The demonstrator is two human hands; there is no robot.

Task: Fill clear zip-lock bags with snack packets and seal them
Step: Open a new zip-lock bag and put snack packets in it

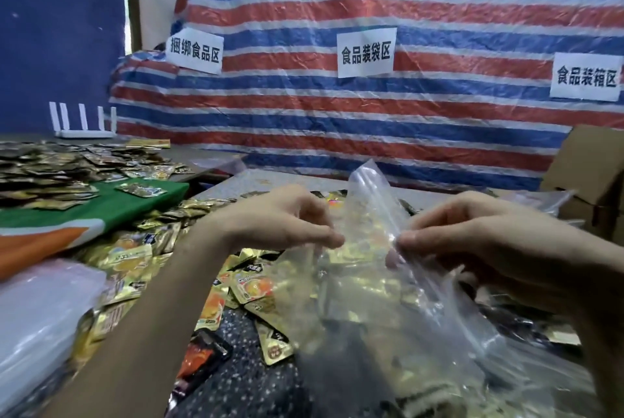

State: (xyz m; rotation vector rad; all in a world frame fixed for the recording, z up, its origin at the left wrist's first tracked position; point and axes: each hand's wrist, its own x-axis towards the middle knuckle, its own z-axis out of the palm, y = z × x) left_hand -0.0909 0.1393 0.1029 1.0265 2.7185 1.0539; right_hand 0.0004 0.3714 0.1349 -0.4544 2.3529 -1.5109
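Note:
A clear zip-lock bag (374, 269) hangs between my hands above the table, its top edge sticking up. My left hand (280, 221) pinches the bag's left side with thumb and fingers. My right hand (472, 238) pinches its right side near the mouth. Whether the bag holds packets I cannot tell, since the gold ones show through it from below. Gold and orange snack packets (250, 289) lie scattered on the dark speckled cloth under my hands. A dark red packet (202, 357) lies near my left forearm.
A heap of dark and gold packets (57, 167) covers the table at the left, beside a green and orange cloth (111, 211). A stack of clear bags (37, 313) lies at the lower left. Cardboard boxes (587, 177) stand at the right. A striped tarp (371, 113) with paper signs forms the backdrop.

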